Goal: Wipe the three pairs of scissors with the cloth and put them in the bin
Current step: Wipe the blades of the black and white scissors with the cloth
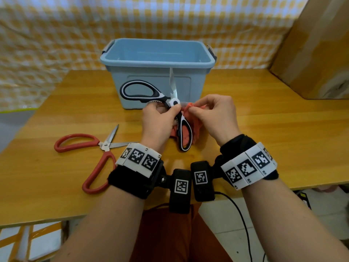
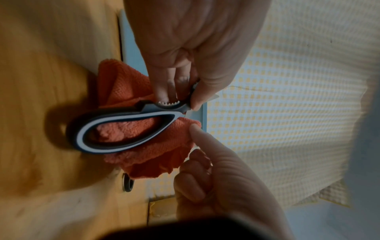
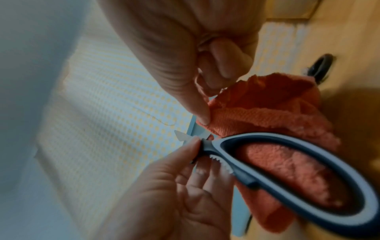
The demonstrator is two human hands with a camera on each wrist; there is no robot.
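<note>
Left grip (image 1: 157,120) pinches b/w scissors (image 1: 175,103); right grip (image 1: 213,114) holds cloth (image 1: 196,121).

I count two pairs of scissors: one black-and-white pair (image 1: 175,108) and one red-handled pair (image 1: 98,154). There is one orange cloth (image 1: 190,110), one blue bin (image 1: 157,59), one desk (image 1: 264,129) and two hands.

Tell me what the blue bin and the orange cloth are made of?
The bin looks like smooth moulded plastic: even pale blue, rounded rim, slight sheen. The cloth looks like soft woven or knitted fabric, perhaps microfibre: it bunches into folds and shows a bumpy texture.
</note>
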